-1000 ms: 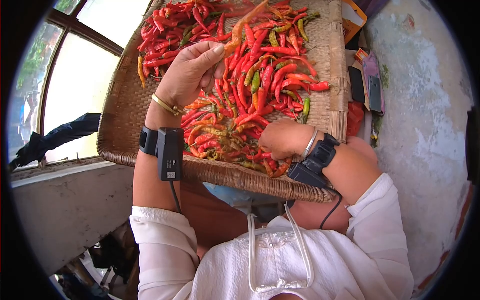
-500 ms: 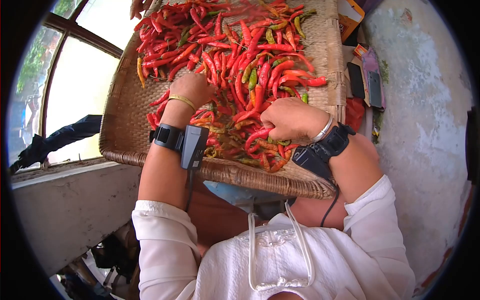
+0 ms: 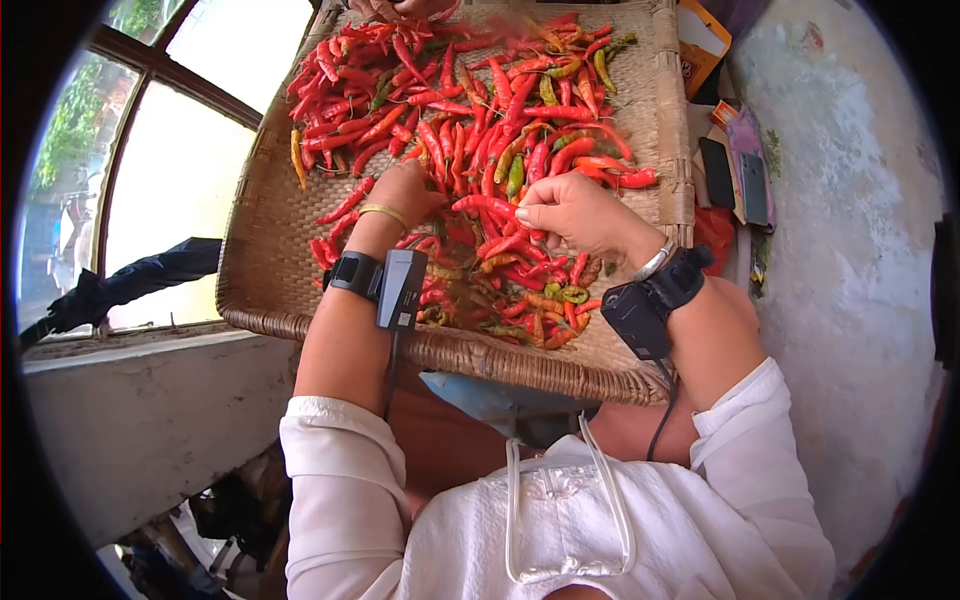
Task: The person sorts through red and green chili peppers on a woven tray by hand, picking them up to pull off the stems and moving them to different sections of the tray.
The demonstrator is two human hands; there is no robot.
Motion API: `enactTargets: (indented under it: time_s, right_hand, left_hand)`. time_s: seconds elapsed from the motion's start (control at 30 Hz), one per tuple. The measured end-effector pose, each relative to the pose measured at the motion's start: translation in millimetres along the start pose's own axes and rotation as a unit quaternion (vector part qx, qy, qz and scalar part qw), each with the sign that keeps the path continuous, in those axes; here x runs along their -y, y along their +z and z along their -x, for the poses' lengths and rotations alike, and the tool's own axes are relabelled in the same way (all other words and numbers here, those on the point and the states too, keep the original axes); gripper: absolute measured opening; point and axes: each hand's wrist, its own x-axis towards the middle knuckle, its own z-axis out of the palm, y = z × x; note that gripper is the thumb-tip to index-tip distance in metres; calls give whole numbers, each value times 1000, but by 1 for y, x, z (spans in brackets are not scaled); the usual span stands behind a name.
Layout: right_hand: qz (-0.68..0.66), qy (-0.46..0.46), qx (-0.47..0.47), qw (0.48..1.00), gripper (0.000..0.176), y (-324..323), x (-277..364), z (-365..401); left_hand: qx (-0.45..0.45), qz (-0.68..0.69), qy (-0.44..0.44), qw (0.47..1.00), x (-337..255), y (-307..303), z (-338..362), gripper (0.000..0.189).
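Note:
A wide woven basket tray (image 3: 262,255) holds a heap of chili peppers (image 3: 480,130), mostly red with some green and orange ones. My right hand (image 3: 595,218) pinches a red chili pepper (image 3: 487,204) between thumb and fingers, just above the pile. The pepper's far end points toward my left hand (image 3: 408,192), which is curled closed over the left part of the heap. Its fingertips face away, so what it grips is hidden. Below both hands lies a smaller, looser group of peppers (image 3: 520,305).
Another person's hands (image 3: 405,8) reach over the tray's far edge. Two phones (image 3: 716,172) and an orange box (image 3: 703,45) lie right of the tray. At left are a window (image 3: 170,190) and a folded dark umbrella (image 3: 140,285). A plastered wall (image 3: 840,200) stands at right.
My right hand has risen away from the near peppers, now with a red chili pepper lifted in its pinch. My left hand has shifted slightly right. The other person's hands show more at the top.

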Motion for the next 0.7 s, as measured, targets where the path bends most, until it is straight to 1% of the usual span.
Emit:
enactTargets:
  time_s: [0.03,0.07,0.1,0.13,0.17,0.2,0.23,0.27,0.33,0.47,0.53,0.57,0.63,0.7]
  right_hand:
    - [-55,29,-4,998,15,-1,4,2]
    - [-110,59,-9,992,14,-4,6,4]
    - [-140,55,-17,988,11,-5,2,1]
    - [-141,49,-18,989,11,-7,0,-2]
    - [-166,26,-43,985,13,-9,-2,-5]
    - [-194,8,-66,979,15,-8,-1,-4]
    - [-202,14,-64,977,19,-8,-1,-3]
    - [-203,11,-64,977,19,-8,-1,-3]
    - [-203,9,-74,976,19,-7,-1,-2]
    - [-203,2,-77,976,19,-7,-1,-3]
    - [-207,0,-81,975,19,-7,-2,-3]
    - [-207,0,-81,975,19,-7,-1,-3]
    - [-202,3,-82,976,19,-7,0,-3]
    - [-215,3,-80,973,19,-7,0,-3]
  left_hand:
    - [-18,-11,12,1000,-1,1,-1,41]
    - [-21,5,5,1000,0,2,1,39]
    - [-31,14,4,999,-2,3,4,38]
    - [-41,22,4,999,-2,2,4,37]
    - [-47,20,7,999,-2,1,-1,37]
    - [-62,37,30,997,-2,2,0,36]
    - [-78,54,53,994,-1,2,-1,35]
    - [-80,53,54,994,0,2,-3,35]
    - [-11,80,25,996,1,-1,-4,30]
    - [7,67,31,997,-1,-7,1,24]
    - [13,31,44,998,-3,-8,2,21]
    - [13,31,44,998,-4,-9,3,21]
    - [42,42,63,996,-8,-13,6,22]
    - [45,45,69,996,-6,-11,4,23]
